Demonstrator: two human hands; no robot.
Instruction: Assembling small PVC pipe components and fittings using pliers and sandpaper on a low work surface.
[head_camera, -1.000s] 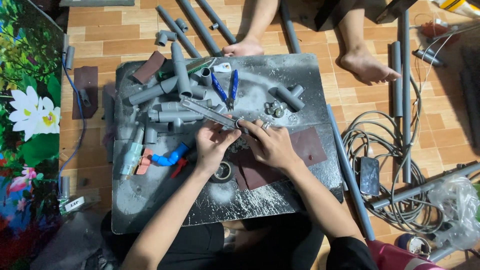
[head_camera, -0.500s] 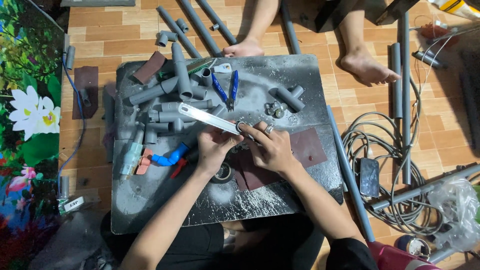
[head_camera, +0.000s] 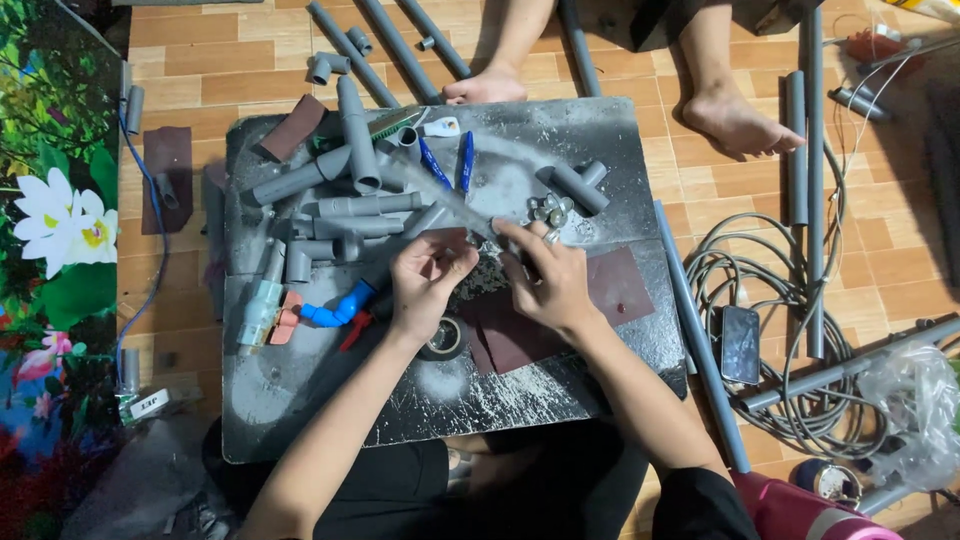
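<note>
Head view: left hand and right hand fingers pinch blurred grey pipe over worktop; no containers.

Blue pliers, coiled grey cable — dark phone on tiles.

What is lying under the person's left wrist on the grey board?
A roll of black tape lies flat under the left hand, beside dark sandpaper sheets. The wrist covers the roll's upper edge, so that part cannot be seen.
</note>
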